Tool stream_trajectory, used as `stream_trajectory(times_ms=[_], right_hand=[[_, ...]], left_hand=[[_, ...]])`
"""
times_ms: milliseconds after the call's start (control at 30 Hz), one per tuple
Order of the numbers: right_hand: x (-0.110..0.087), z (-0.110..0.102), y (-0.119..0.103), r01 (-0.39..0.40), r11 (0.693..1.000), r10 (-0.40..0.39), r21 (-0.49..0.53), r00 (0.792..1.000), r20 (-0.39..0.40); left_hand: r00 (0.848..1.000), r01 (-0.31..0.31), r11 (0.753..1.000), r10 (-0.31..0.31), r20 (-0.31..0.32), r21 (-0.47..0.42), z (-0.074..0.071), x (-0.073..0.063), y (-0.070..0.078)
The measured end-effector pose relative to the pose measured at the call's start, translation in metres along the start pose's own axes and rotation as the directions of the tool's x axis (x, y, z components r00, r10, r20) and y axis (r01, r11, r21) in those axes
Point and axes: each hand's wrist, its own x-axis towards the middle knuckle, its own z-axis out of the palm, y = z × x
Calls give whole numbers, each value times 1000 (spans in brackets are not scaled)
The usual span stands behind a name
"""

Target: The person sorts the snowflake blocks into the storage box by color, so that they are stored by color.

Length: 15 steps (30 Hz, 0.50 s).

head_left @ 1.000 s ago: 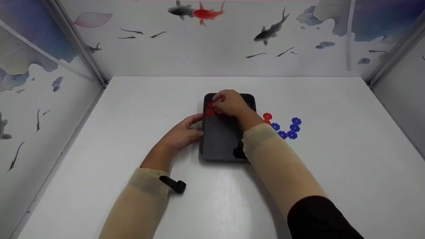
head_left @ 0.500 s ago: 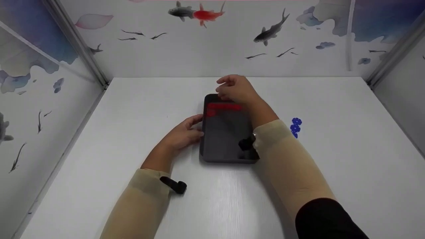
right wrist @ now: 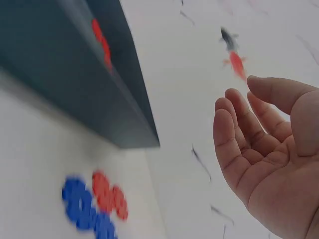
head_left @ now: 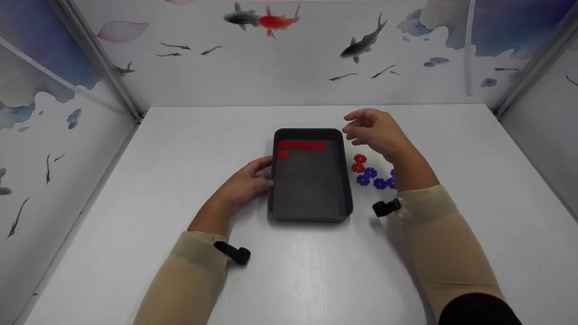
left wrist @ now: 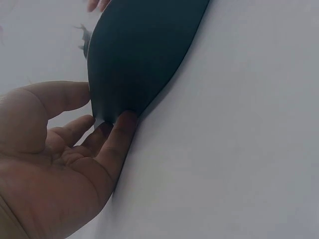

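A dark grey rectangular tray [head_left: 311,189] stands on the white table. Inside it, red flower-shaped plastic pieces [head_left: 301,145] form a row along the far end, and one more red piece [head_left: 282,155] sits just below the row's left end. My left hand [head_left: 246,184] touches the tray's left wall with loosely bent fingers; the left wrist view has thumb and fingertips against the wall [left wrist: 134,59]. Off the tray's far right corner, my right hand [head_left: 375,133] hovers above the table, fingers loosely curved. The right wrist view finds nothing in its palm [right wrist: 279,164].
Right of the tray lie two red flower pieces [head_left: 359,163] and several blue ones [head_left: 370,177], some hidden by the right forearm. A printed panel [head_left: 289,67] with fish rises behind the table [head_left: 180,135], with side panels left and right.
My right hand has gone from over the row of red pieces, up past the tray's far edge, then out to the right. The left hand stays at the tray's side.
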Motion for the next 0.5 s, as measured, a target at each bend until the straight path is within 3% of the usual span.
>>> stream_trajectory(times_ms=[300,500], right_hand=[[-1,-21,36,-63,998,63,-27,998,-7],[2,-29,55,-105,987,109,-124,994,23]], left_hand=[[1000,-9,1000,10,12,-24,0,-1,0],[1000,-7,1000,7,13,-20,1,-1,1]])
